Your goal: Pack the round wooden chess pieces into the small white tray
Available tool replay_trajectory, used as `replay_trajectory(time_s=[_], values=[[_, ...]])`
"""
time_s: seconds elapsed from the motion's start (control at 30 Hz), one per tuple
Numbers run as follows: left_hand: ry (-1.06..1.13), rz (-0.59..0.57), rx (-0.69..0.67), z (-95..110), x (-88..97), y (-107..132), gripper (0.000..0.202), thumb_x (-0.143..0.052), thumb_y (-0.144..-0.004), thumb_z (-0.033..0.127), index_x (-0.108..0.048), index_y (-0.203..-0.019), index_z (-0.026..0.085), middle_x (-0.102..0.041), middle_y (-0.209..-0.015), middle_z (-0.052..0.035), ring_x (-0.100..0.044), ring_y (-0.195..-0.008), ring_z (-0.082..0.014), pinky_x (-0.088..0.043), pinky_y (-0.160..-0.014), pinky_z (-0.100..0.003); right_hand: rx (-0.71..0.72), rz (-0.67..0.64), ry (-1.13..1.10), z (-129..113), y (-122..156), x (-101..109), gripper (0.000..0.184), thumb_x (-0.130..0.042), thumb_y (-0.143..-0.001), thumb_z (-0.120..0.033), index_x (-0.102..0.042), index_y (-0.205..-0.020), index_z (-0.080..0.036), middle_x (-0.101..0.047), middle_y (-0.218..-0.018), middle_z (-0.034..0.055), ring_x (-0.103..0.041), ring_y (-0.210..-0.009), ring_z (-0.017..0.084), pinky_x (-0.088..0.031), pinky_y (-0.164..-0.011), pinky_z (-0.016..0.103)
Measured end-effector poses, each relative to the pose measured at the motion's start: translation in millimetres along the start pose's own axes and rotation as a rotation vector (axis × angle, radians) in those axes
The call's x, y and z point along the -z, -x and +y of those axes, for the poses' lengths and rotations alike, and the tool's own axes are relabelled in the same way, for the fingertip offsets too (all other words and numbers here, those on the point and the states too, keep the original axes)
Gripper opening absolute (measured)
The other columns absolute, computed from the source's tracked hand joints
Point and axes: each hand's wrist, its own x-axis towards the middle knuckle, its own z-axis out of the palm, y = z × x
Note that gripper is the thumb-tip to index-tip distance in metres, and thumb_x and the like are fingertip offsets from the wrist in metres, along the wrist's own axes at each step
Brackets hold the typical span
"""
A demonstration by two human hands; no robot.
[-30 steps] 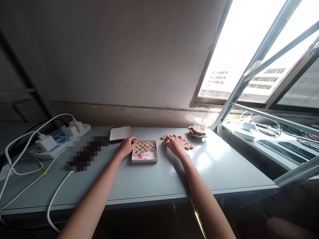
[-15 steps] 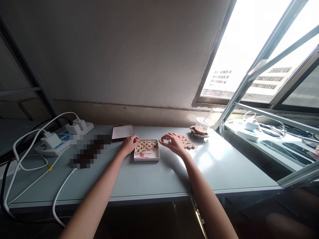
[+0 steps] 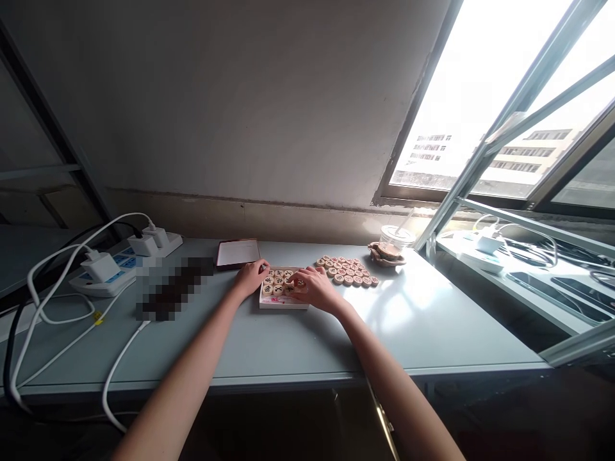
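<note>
A shallow white box (image 3: 283, 306) holds rows of round wooden Chinese chess pieces (image 3: 278, 282) with dark characters. A pink-and-white patch shows on its floor near the front. My left hand (image 3: 250, 279) is closed at the box's left rim, thumb and fingers bent against the edge. Over the right half of the box is my right hand (image 3: 314, 289), its fingertips closed on a Chinese chess piece (image 3: 289, 289) in the front row. The hand hides some pieces behind it. To the right, more Chinese chess pieces (image 3: 348, 271) lie in rows on the table, several with red characters.
The box lid (image 3: 237, 254) lies inside up behind my left hand. A lidded plastic cup (image 3: 394, 240) with a straw stands on a brown holder (image 3: 387, 258). Power strips (image 3: 103, 285) and white cables (image 3: 122, 349) occupy the left, beside a pixelated dark patch (image 3: 175, 291).
My right hand has moved left from the table beside the box to over it, bringing a piece into the front row. The left hand stays at the rim.
</note>
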Motion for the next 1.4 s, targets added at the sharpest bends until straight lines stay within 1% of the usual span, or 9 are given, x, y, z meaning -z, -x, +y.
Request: replay_trajectory(time_s=[0.3, 0.47, 0.63, 0.73, 0.8, 0.93, 1.07, 1.2, 1.4], values=[[0.011, -0.004, 0.006, 3, 2.2, 2, 0.023, -0.042, -0.082, 0.03, -0.062, -0.09, 0.02, -0.067, -0.079, -0.0037, -0.06, -0.072, -0.0188, -0.04, -0.064, -0.025, 0.001, 0.004, -0.064, 0, 1, -2, 0.011, -0.059, -0.081, -0.034, -0.062, -0.079, -0.023, -0.065, -0.089, 0.001, -0.053, -0.088, 0.017, -0.027, -0.081, 0.032], [0.018, -0.008, -0.005, 4, 3.5, 3, 0.024, -0.042, -0.082, 0.031, -0.062, -0.09, 0.019, -0.067, -0.076, -0.0037, -0.06, -0.071, -0.0192, -0.04, -0.063, -0.026, -0.046, 0.073, -0.208, 14, 1, 4, 0.021, -0.054, -0.083, -0.034, -0.059, -0.103, -0.026, -0.066, -0.095, 0.001, -0.056, -0.088, 0.016, -0.033, -0.084, 0.033], [0.01, -0.008, -0.002, 3, 2.9, 2, 0.023, -0.043, -0.082, 0.029, -0.062, -0.091, 0.019, -0.067, -0.078, -0.0045, -0.06, -0.073, -0.0194, -0.041, -0.065, -0.027, -0.312, 0.277, 0.129, 46, 2, -4, 0.036, -0.044, -0.087, -0.026, -0.05, -0.123, -0.023, -0.055, -0.123, 0.0101, -0.046, -0.112, 0.025, -0.03, -0.094, 0.044], [0.012, -0.01, -0.002, 3, 2.8, 2, 0.023, -0.043, -0.082, 0.029, -0.062, -0.091, 0.019, -0.067, -0.078, -0.0045, -0.06, -0.074, -0.0193, -0.041, -0.066, -0.027, -0.316, 0.159, 0.29, 62, 6, -14, 0.041, -0.044, -0.087, -0.027, -0.046, -0.127, -0.02, -0.043, -0.136, 0.0126, -0.032, -0.127, 0.028, -0.018, -0.101, 0.056], [0.015, -0.007, 0.0, 3, 2.9, 3, 0.023, -0.043, -0.082, 0.029, -0.062, -0.09, 0.019, -0.067, -0.077, -0.0046, -0.06, -0.074, -0.0194, -0.041, -0.066, -0.027, -0.292, 0.104, 0.311, 65, 7, -16, 0.036, -0.044, -0.087, -0.029, -0.051, -0.121, -0.02, -0.044, -0.136, 0.012, -0.03, -0.129, 0.028, -0.01, -0.103, 0.06], [0.023, -0.009, 0.012, 3, 2.4, 2, 0.023, -0.043, -0.082, 0.029, -0.062, -0.091, 0.02, -0.067, -0.077, -0.0041, -0.061, -0.073, -0.0193, -0.042, -0.066, -0.027, -0.251, 0.14, 0.31, 58, 8, -12, 0.019, -0.046, -0.086, -0.026, -0.061, -0.099, -0.021, -0.061, -0.112, 0.0098, -0.046, -0.113, 0.026, -0.004, -0.104, 0.06], [0.03, -0.011, 0.012, 1, 1.2, 2, 0.024, -0.042, -0.083, 0.03, -0.062, -0.092, 0.02, -0.068, -0.08, -0.0041, -0.061, -0.074, -0.0194, -0.042, -0.066, -0.026, -0.261, 0.16, 0.263, 48, 7, -2, 0.012, -0.052, -0.084, -0.03, -0.061, -0.089, -0.023, -0.067, -0.089, 0.0042, -0.053, -0.097, 0.023, -0.011, -0.104, 0.053], [0.028, -0.007, 0.009, 0, 0.3, 2, 0.023, -0.043, -0.083, 0.03, -0.061, -0.092, 0.02, -0.068, -0.081, -0.0044, -0.061, -0.074, -0.0194, -0.041, -0.067, -0.027, -0.258, 0.198, 0.031, 38, 7, 11, 0.022, -0.052, -0.083, -0.042, -0.061, -0.095, -0.026, -0.068, -0.09, 0.0019, -0.055, -0.093, 0.021, -0.024, -0.097, 0.044], [0.032, -0.008, 0.011, 2, 1.9, 3, 0.025, -0.041, -0.083, 0.031, -0.062, -0.092, 0.02, -0.067, -0.08, -0.0042, -0.06, -0.075, -0.0192, -0.041, -0.066, -0.026, -0.056, -0.007, -0.167, 20, 8, 18, 0.021, -0.06, -0.077, -0.046, -0.064, -0.089, -0.029, -0.064, -0.094, -0.0009, -0.053, -0.093, 0.018, -0.028, -0.096, 0.038]])
